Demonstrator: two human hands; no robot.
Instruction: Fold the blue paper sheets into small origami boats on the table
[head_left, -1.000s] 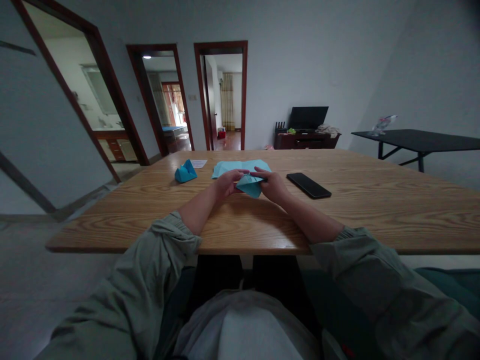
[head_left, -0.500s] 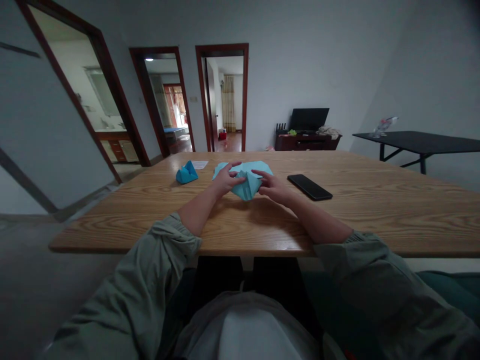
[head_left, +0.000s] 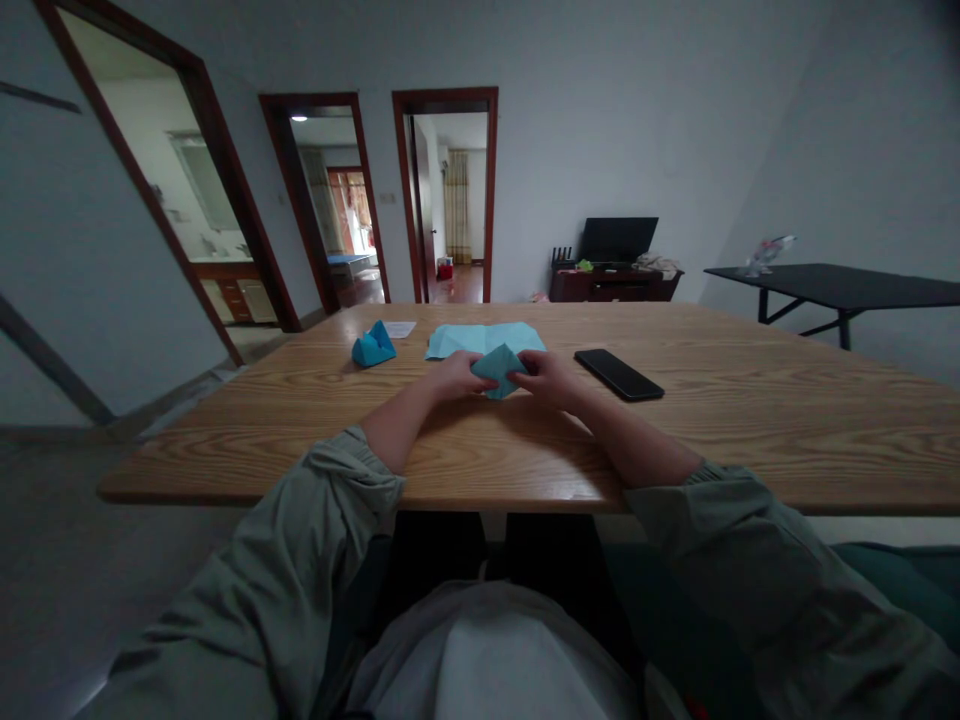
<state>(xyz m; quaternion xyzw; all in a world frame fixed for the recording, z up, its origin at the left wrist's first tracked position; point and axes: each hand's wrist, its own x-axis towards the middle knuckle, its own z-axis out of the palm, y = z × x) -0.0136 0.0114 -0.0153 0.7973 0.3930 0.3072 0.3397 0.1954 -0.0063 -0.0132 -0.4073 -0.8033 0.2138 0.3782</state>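
Note:
A folded light-blue paper, roughly diamond-shaped, is held between my two hands just above the wooden table. My left hand grips its left side, thumb on the near face. On the opposite side, my right hand pinches the right edge. Behind them a creased light-blue sheet lies flat on the tabletop. Off to the left stands a darker blue folded paper piece. The fingers behind the held paper are hidden.
A black phone lies on the wooden table to the right of my hands. A small white paper slip rests by the blue folded piece. Farther back are a television and a black table.
The paper in my hands has turned from a pointed, partly opened form to a flatter diamond. Both hands have shifted lower around its sides, uncovering more of the sheet behind.

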